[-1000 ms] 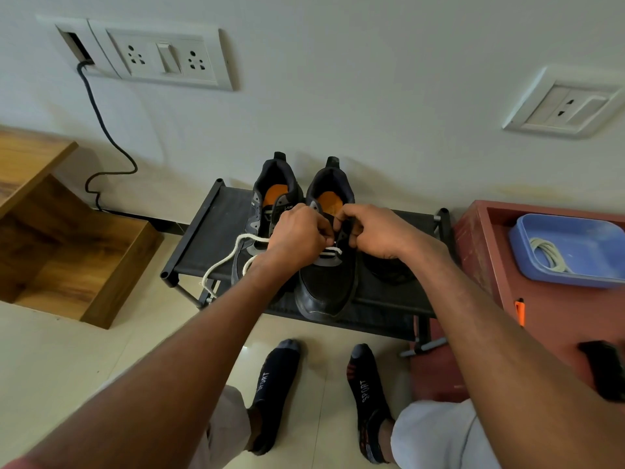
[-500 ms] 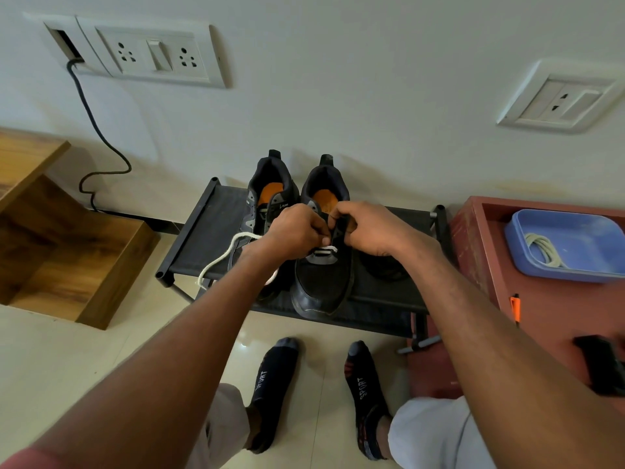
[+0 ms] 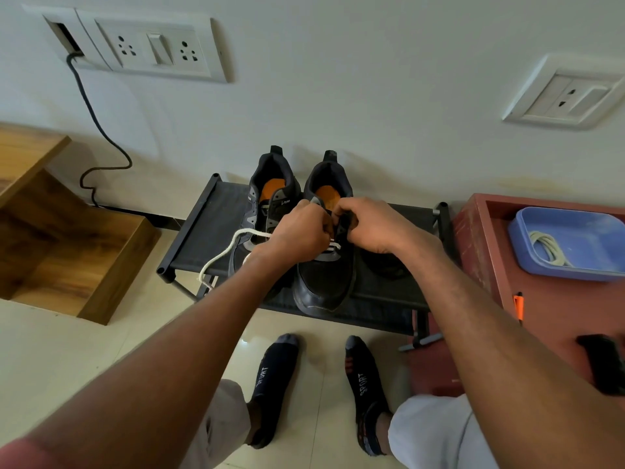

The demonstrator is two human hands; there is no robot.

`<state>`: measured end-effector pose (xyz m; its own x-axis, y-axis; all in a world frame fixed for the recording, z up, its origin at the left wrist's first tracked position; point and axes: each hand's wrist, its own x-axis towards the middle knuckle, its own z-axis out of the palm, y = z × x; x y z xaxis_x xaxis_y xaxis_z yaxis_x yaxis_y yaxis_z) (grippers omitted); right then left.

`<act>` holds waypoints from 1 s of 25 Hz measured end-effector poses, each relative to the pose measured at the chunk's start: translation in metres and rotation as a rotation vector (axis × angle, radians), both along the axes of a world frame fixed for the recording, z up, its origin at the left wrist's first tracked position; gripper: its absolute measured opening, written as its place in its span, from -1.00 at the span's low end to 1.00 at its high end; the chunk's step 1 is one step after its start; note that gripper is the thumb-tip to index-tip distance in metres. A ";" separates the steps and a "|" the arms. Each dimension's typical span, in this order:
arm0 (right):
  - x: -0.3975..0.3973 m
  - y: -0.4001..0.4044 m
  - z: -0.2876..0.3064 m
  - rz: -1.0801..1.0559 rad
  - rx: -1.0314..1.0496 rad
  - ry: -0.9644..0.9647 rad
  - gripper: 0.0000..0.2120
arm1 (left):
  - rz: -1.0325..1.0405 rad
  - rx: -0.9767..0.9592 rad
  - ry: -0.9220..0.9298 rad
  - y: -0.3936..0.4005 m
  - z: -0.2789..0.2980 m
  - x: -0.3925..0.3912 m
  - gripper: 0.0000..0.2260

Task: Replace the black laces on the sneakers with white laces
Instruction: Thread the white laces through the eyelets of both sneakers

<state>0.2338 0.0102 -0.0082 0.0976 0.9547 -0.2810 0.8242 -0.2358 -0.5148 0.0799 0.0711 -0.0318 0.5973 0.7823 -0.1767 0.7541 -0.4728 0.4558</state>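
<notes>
Clearly both hands, left hand [image 3: 297,236] and right hand [image 3: 368,228], pinch the white lace [image 3: 221,257] over the right sneaker [image 3: 324,279]. Its loose tail hangs left of that sneaker and could snag or slip back out of an eyelet.

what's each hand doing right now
Left hand: pinching the white lace at the right sneaker.
Right hand: fingers curled at that sneaker's eyelets; grip hidden.

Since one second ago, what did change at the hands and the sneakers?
Almost nothing. Both hands, left and right, stay pinched at the white lace over the right sneaker; the left fist closed in slightly. Its loose end still hangs off the rack. The left sneaker did not move.
</notes>
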 end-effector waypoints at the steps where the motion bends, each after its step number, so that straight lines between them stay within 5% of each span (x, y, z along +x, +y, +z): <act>1: -0.001 0.000 0.000 0.003 -0.002 0.002 -0.55 | 0.014 -0.006 -0.009 -0.001 -0.001 0.000 -0.88; 19: -0.003 -0.002 0.002 -0.024 -0.013 -0.011 -0.56 | 0.085 0.003 -0.020 -0.012 -0.005 0.008 -0.91; 25: -0.004 -0.004 0.008 -0.052 -0.035 0.034 -0.41 | -0.042 -0.053 -0.032 -0.001 0.012 0.000 -0.90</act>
